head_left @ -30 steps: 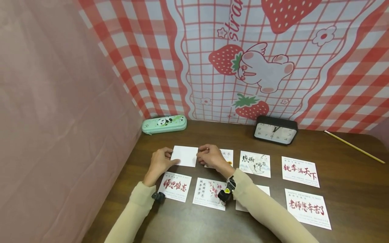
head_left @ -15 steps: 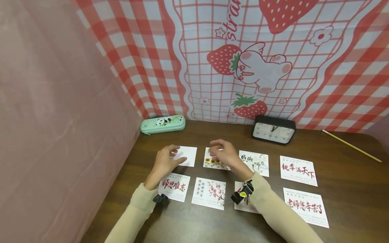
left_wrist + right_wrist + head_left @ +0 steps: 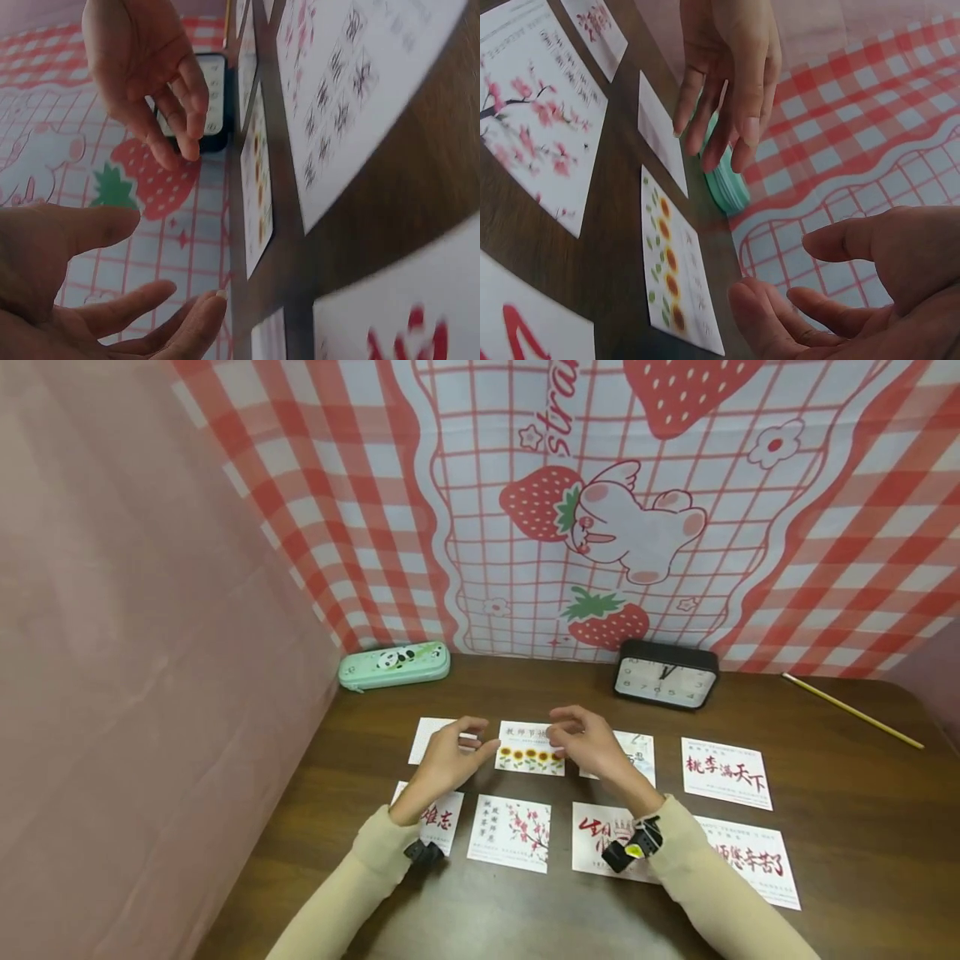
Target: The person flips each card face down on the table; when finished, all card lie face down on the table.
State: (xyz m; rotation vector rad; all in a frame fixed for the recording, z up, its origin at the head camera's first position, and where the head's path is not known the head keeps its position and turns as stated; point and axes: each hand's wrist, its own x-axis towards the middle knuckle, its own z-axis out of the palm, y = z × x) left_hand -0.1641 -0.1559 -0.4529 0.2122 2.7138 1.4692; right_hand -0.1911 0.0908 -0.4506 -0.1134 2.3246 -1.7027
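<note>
My left hand [image 3: 453, 758] is raised above the table with thumb and fingers apart, holding nothing. It is partly in front of a white card [image 3: 426, 741] at the back row's left end. A card with a row of sunflowers [image 3: 525, 760] lies flat between my two hands. Over that card's right edge hovers my right hand [image 3: 592, 750], its fingers loosely bent around nothing. It hides part of a card with black brush writing [image 3: 641, 760]. In the right wrist view, the sunflower card [image 3: 671, 270] lies below both hands, apart from them.
In front lie a blossom card [image 3: 510, 832] and several red-lettered cards, one a birthday card [image 3: 588, 839]. Another red-lettered card [image 3: 726, 774] ends the back row. Behind stand a mint panda pencil case [image 3: 395, 666], a black clock [image 3: 666, 675] and a yellow pencil [image 3: 851, 710].
My hands have let go of the white card's edges and moved right, to either side of the sunflower card. That card, partly covered before, now shows almost fully. The head view has shifted slightly.
</note>
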